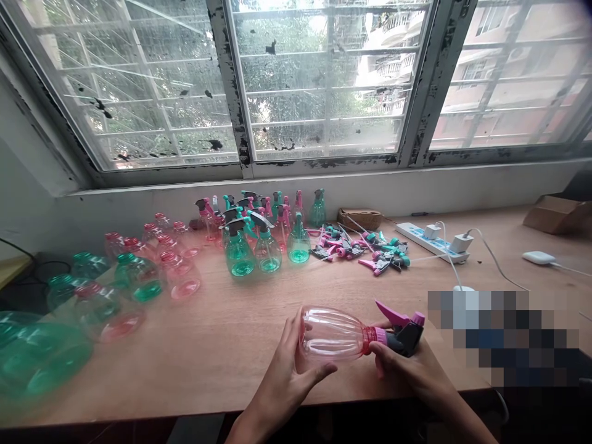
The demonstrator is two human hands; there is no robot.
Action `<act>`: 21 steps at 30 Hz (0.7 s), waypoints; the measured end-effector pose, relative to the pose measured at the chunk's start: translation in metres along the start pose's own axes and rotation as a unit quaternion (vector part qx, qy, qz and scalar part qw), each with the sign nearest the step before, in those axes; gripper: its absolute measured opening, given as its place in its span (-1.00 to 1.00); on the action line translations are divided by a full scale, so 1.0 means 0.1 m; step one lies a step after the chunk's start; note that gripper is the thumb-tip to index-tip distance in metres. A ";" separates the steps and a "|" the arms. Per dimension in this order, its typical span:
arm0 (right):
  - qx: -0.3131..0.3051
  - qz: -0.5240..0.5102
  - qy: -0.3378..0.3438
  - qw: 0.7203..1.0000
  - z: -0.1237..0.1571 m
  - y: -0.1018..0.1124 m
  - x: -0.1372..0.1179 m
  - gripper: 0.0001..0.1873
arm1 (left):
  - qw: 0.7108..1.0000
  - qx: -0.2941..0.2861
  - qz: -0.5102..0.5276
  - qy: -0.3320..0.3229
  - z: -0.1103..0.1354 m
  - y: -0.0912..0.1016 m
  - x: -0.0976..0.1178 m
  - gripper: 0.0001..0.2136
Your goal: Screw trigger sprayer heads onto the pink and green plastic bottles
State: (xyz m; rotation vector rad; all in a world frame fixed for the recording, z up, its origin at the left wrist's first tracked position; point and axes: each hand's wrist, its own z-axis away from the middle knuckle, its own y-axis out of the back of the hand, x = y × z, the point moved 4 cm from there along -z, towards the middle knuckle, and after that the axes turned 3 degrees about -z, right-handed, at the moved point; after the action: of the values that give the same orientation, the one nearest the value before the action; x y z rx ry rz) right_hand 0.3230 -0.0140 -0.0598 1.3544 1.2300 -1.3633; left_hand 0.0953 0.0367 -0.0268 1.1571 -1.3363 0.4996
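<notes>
A pink clear spray bottle (330, 334) lies sideways between my hands, above the front part of the wooden table (222, 345). Its base points left, and a pink and dark grey trigger sprayer head (407, 333) sits on its neck at the right. My left hand (296, 364) cups the base end, with the thumb below it. My right hand (407, 364) is closed around the neck and sprayer head, its thumb against the pink collar. Some right fingers are hidden behind the bottle.
Pink bottles without heads (176, 277) and green ones (139, 277) stand at the left. Several bottles with sprayer heads (240, 250) stand at the back. Loose sprayer heads (383, 253) lie heaped beside a power strip (435, 242) with cables. A cardboard box (552, 214) is far right.
</notes>
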 end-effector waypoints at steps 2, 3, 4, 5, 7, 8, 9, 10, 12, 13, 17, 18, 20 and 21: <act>0.008 0.000 -0.001 1.000 -0.01 0.01 0.00 -0.58 | 0.999 0.008 -0.028 -0.018 0.00 0.00 -0.01 -0.17; 0.013 0.002 0.000 1.000 -0.01 0.01 0.00 -0.58 | 0.999 0.015 -0.036 -0.025 0.00 -0.01 -0.02 -0.18; 0.015 0.004 0.001 1.000 -0.01 0.01 0.00 -0.58 | 0.999 0.017 -0.040 -0.027 0.00 -0.01 -0.03 -0.18; 0.016 0.005 0.002 1.000 -0.01 0.01 0.00 -0.58 | 0.999 0.016 -0.043 -0.027 0.01 -0.02 -0.05 -0.16; 0.017 0.003 0.003 1.000 -0.01 0.00 0.00 -0.57 | 0.999 0.004 -0.041 -0.017 0.01 -0.04 -0.07 -0.07; 0.016 0.001 0.003 1.000 -0.01 0.00 0.00 -0.56 | 0.999 -0.003 -0.034 -0.011 0.01 -0.04 -0.08 -0.04; 0.015 0.000 0.002 1.000 0.00 -0.01 0.00 -0.55 | 1.000 -0.008 -0.025 -0.007 0.01 -0.04 -0.08 -0.03; 0.013 -0.001 0.001 1.000 0.00 -0.01 0.00 -0.53 | 1.000 -0.011 -0.015 -0.005 0.01 -0.03 -0.07 -0.05; 0.011 0.000 0.001 1.000 0.00 -0.02 -0.01 -0.50 | 1.000 -0.014 -0.006 -0.007 0.01 -0.02 -0.06 -0.15; 0.011 -0.002 0.000 1.000 -0.01 -0.02 -0.01 -0.49 | 1.000 -0.013 -0.008 -0.009 0.01 -0.01 -0.06 -0.17; 0.011 -0.015 0.000 1.000 -0.02 0.00 0.00 -0.47 | 0.999 0.000 -0.026 -0.025 0.03 -0.02 -0.08 -0.15; 0.007 -0.015 0.000 1.000 -0.03 0.00 0.00 -0.47 | 0.999 0.003 -0.025 -0.026 0.03 -0.03 -0.09 -0.14; -0.002 -0.014 -0.001 1.000 -0.03 0.00 0.01 -0.47 | 1.000 0.002 -0.015 -0.015 0.03 -0.03 -0.10 -0.11; -0.005 -0.014 -0.002 1.000 -0.03 0.00 0.01 -0.47 | 1.000 -0.003 -0.009 -0.007 0.03 -0.03 -0.10 -0.09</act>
State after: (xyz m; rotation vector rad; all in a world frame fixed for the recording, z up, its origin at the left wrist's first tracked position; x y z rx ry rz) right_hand 0.3236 -0.0113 -0.0610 1.3319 1.2563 -1.3762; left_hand 0.0942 0.0358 -0.0381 1.1684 -1.3376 0.4754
